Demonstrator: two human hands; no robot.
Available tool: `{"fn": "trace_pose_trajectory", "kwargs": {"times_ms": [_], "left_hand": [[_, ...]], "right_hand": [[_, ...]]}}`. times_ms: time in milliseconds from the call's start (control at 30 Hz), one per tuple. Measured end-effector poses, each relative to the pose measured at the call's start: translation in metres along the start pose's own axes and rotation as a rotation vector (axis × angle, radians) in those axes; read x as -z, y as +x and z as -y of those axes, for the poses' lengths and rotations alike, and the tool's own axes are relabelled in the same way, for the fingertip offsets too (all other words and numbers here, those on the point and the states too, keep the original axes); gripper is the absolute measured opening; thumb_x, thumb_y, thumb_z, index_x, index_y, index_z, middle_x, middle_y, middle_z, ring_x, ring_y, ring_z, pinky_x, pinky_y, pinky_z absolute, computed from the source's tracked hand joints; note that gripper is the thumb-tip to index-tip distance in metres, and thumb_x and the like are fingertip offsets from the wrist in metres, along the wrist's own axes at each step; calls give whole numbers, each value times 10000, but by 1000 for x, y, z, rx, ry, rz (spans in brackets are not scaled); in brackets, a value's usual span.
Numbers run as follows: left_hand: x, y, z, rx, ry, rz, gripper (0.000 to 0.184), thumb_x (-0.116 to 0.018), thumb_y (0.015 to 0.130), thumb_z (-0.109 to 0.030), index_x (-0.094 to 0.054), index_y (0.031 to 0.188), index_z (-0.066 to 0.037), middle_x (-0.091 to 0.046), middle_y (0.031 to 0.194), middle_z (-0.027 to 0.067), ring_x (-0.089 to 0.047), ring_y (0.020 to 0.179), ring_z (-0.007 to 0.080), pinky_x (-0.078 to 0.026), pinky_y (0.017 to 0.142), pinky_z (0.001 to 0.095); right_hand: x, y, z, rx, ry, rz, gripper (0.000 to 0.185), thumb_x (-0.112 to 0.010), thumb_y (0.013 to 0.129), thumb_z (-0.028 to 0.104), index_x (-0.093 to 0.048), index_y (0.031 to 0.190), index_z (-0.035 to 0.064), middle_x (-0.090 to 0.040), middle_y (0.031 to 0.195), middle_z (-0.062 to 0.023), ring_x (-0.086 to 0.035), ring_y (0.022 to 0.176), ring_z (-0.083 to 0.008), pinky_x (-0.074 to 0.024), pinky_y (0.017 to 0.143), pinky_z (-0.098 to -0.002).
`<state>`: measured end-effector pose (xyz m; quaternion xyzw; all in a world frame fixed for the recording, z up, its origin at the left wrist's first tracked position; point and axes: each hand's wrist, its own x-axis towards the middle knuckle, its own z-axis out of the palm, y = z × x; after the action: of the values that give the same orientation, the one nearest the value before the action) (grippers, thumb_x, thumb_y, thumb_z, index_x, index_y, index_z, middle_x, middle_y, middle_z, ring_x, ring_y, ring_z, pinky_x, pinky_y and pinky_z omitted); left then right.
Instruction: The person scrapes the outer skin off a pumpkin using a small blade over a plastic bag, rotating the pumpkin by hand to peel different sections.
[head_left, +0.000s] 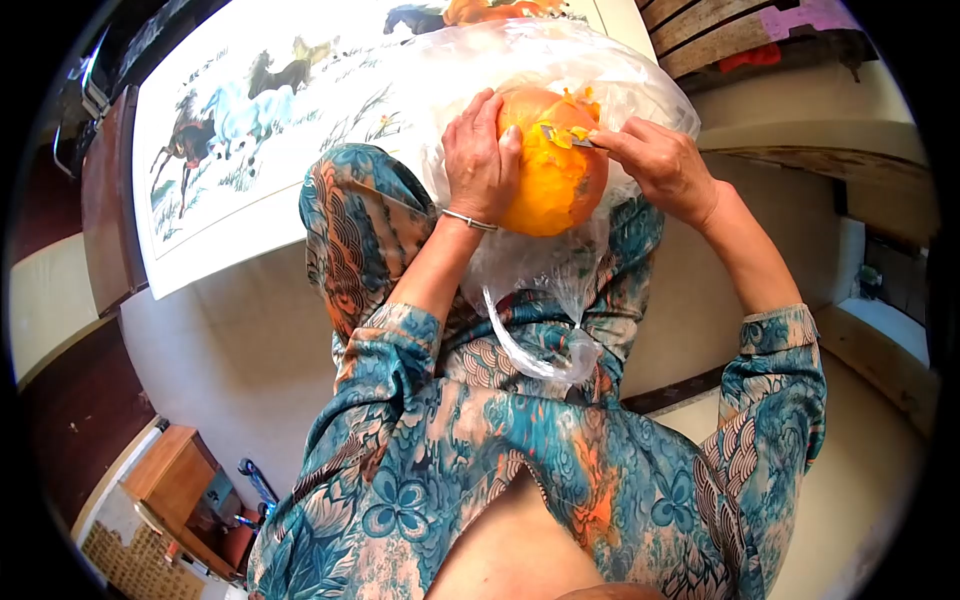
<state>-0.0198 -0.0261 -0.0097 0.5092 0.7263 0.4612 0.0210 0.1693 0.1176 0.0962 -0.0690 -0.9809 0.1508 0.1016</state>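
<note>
A round orange pumpkin (545,190) rests over my lap on a clear plastic bag (640,85). Part of its skin is pared away, leaving bright, rough flesh, and loose yellow-orange peelings (575,115) cling near its top. My left hand (478,160) grips the pumpkin's left side, thumb towards me. On the other side my right hand (655,165) is closed around a small metal blade (580,142), which touches the pumpkin among the peelings. Its handle is hidden in my fingers, so I cannot tell whether it is a knife or a peeler.
A white tabletop printed with horses (240,120) lies ahead and to the left. Wooden slats (710,35) stand at the upper right. The bag's knotted plastic end (560,365) hangs over my lap. A brown wooden cabinet (175,490) is at lower left.
</note>
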Motion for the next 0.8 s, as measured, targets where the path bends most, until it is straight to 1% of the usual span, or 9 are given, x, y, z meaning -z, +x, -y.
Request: {"fn": "trace_pose_trajectory", "kwargs": {"times_ms": [167,267,367,500,667,767,800], "left_hand": [[5,3,-3,7,-7,39,425,-501,893,-232,-527,1247,2,-548,1278,195,-505,1159,345,-326,1036,443],[1,1,1,4,-6,21,426,-499,895,-236,-527,1245,5,-550,1273,195,-503,1161,347,-325,1035,443],[1,1,1,-8,13,23,424,-497,897,-238,-529,1242,6,-554,1265,197,-502,1163,349,-324,1034,443],[1,3,0,-15,8,27,420,-498,897,-234,-529,1242,4,-557,1263,196,-504,1166,343,-318,1039,442],[0,1,1,-17,15,22,420,-500,896,-235,-527,1243,2,-556,1261,195,-507,1168,339,-312,1042,442],[1,1,1,-25,13,17,422,-503,895,-238,-527,1241,2,-557,1260,193,-504,1173,342,-310,1043,446],[0,1,1,-21,12,16,422,-503,895,-240,-528,1241,1,-557,1261,192,-504,1174,341,-309,1044,448]], "right_hand": [[-3,18,-3,21,21,-14,270,-578,853,63,-623,1109,136,-600,829,-95,-634,730,-308,-527,623,-397],[-9,26,-8,44,64,-20,246,-578,869,79,-621,1105,132,-607,842,-101,-633,729,-314,-525,620,-405],[-4,20,-4,60,23,-7,342,-630,826,13,-615,1155,104,-560,781,-98,-602,708,-304,-505,619,-392],[-2,14,-6,46,9,24,324,-625,843,39,-617,1158,114,-567,778,-102,-605,709,-306,-500,611,-394],[-15,43,-16,40,-27,26,307,-616,855,64,-618,1158,112,-575,789,-109,-612,718,-307,-500,612,-392],[-9,34,-12,43,9,10,229,-582,885,117,-624,1109,139,-610,818,-115,-634,707,-325,-523,600,-402],[-5,28,-10,42,10,14,233,-584,882,112,-621,1111,136,-608,820,-113,-634,708,-323,-523,601,-401]]}}
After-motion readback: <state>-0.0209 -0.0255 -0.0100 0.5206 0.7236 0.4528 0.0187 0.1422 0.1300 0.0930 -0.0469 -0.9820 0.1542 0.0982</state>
